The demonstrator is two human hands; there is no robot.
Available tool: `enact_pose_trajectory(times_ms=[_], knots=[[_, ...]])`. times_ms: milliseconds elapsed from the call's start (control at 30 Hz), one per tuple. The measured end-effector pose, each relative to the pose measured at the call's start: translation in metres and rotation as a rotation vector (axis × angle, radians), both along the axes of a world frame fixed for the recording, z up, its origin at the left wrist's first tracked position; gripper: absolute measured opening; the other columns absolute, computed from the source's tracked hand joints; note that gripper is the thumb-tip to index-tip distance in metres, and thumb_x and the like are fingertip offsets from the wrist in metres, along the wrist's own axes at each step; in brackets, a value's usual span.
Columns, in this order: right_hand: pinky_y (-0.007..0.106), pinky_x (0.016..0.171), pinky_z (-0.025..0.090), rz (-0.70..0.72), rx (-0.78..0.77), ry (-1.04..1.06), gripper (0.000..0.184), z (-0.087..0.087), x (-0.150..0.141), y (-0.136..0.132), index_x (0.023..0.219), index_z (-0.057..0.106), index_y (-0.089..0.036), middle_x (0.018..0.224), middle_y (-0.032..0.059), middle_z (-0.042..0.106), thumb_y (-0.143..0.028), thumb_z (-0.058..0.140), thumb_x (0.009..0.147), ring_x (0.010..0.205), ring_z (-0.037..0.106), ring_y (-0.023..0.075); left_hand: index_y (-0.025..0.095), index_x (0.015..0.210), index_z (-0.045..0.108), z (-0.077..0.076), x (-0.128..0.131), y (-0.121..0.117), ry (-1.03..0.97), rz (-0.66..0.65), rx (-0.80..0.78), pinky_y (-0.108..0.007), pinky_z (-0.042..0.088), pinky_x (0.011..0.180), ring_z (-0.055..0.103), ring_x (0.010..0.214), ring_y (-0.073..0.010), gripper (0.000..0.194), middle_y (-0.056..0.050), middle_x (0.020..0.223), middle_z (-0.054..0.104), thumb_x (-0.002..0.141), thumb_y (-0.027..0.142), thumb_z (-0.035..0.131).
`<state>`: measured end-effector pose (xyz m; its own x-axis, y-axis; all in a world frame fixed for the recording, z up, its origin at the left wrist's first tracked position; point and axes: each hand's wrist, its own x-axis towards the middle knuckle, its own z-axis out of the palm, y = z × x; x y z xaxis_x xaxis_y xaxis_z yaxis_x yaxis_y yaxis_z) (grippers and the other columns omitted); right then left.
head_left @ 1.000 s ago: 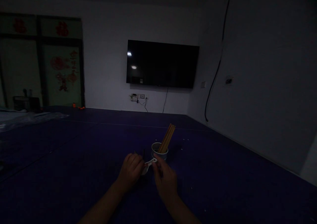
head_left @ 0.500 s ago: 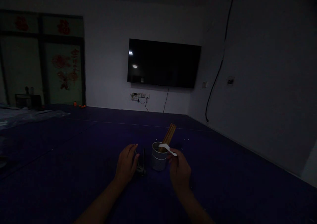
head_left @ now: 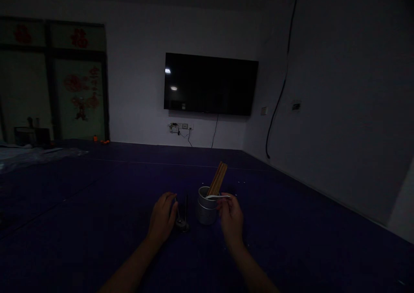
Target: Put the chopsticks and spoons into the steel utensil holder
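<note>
A small metal cup (head_left: pixel 205 212) stands on the dark blue surface (head_left: pixel 291 241) with several wooden chopsticks (head_left: pixel 217 179) leaning out of it. My right hand (head_left: pixel 231 217) is just right of the cup and pinches a white plastic spoon (head_left: pixel 219 196), whose bowl lies over the cup's rim. My left hand (head_left: pixel 162 217) rests left of the cup, fingers curled on a metal spoon (head_left: pixel 180 221) that lies on the surface beside a dark stick-like utensil (head_left: pixel 186 206).
A black TV (head_left: pixel 210 84) hangs on the far white wall above a socket strip (head_left: pixel 181 126). A glass door with red paper cuts (head_left: pixel 80 90) is at the far left. Clear plastic sheeting (head_left: pixel 29 155) lies at the left. A white wall (head_left: pixel 339 111) runs along the right.
My right hand took the white spoon from between both hands, lifted it right and lowered its bowl onto the cup's rim. My left hand shifted left onto the metal spoon.
</note>
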<state>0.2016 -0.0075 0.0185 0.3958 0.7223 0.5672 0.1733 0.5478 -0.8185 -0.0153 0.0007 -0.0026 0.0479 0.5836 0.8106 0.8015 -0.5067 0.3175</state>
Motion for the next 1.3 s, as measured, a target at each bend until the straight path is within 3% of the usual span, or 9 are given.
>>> enact_pose_trajectory(times_ms=[233,567,767,967,1300], knots=[[0.025,0.051,0.042,0.072,0.001,0.078,0.024,0.0020,-0.0011,0.0009,0.091,0.056,-0.018,0.068,0.0008,0.059,-0.038,0.047,0.081,0.057,0.054,0.0152,0.019,0.112,0.057,0.0006,-0.0003,0.0001,-0.005,-0.018,-0.008,-0.040,0.048,0.089,0.056,0.104,-0.0203,0.034,-0.009,0.109,0.060,0.091,0.034,0.034],[0.025,0.053,0.039,0.014,-0.056,-0.107,0.025,0.0062,-0.0008,-0.0043,0.084,0.060,-0.018,0.064,-0.0002,0.058,-0.037,0.045,0.081,0.059,0.054,0.0165,0.018,0.108,0.058,-0.0006,0.0000,0.0008,0.012,-0.032,-0.020,-0.039,0.049,0.088,0.058,0.102,-0.0198,0.033,-0.010,0.107,0.061,0.092,0.034,0.035],[0.026,0.058,0.042,0.037,-0.054,-0.201,0.030,0.0085,0.0010,-0.0053,0.087,0.061,-0.018,0.074,0.0032,0.066,-0.043,0.044,0.084,0.067,0.060,0.0184,0.018,0.108,0.058,-0.0006,-0.0003,0.0003,0.001,-0.060,-0.017,-0.039,0.049,0.088,0.058,0.101,-0.0198,0.032,-0.009,0.106,0.062,0.091,0.034,0.036],[0.026,0.059,0.043,0.077,-0.052,-0.307,0.037,0.0061,-0.0015,-0.0038,0.082,0.063,-0.018,0.070,0.0042,0.067,-0.047,0.041,0.086,0.067,0.062,0.0188,0.018,0.105,0.059,0.0010,0.0010,-0.0005,-0.003,-0.066,-0.025,-0.038,0.050,0.085,0.059,0.098,-0.0197,0.031,-0.009,0.103,0.063,0.091,0.034,0.036],[0.027,0.058,0.045,0.042,-0.067,-0.373,0.037,0.0041,-0.0009,-0.0046,0.086,0.063,-0.021,0.073,0.0042,0.069,-0.048,0.039,0.088,0.065,0.064,0.0187,0.019,0.102,0.061,0.0013,0.0026,0.0005,0.003,-0.072,-0.040,-0.038,0.049,0.086,0.060,0.098,-0.0198,0.032,-0.009,0.102,0.064,0.092,0.035,0.035]])
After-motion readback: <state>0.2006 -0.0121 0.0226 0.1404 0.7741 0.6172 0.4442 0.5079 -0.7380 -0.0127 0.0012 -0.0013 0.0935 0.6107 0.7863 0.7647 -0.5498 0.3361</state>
